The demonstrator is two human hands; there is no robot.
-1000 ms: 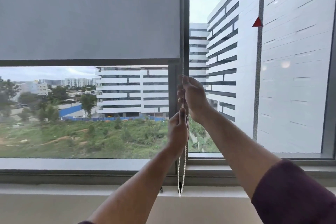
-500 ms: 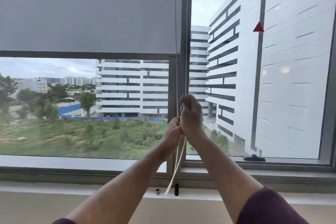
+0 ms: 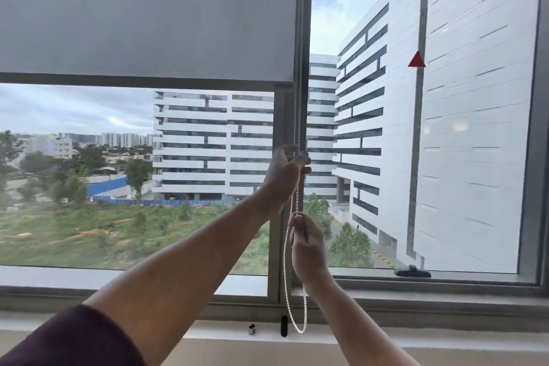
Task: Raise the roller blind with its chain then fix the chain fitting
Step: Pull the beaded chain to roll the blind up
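Up high, the grey roller blind (image 3: 142, 12) covers the top of the left window pane, its bottom bar level above the view of white buildings and a green lot. Beside the centre frame post (image 3: 274, 187) hangs the white bead chain (image 3: 285, 261), looping down to just above the pale sill (image 3: 208, 333). The left hand (image 3: 286, 171) is closed around the chain higher up; the right hand (image 3: 306, 242) pinches it lower. On the sill by the loop stand a black fitting (image 3: 284, 326) and a small clip (image 3: 251, 329). A black window handle (image 3: 412, 271) lies on the right frame.
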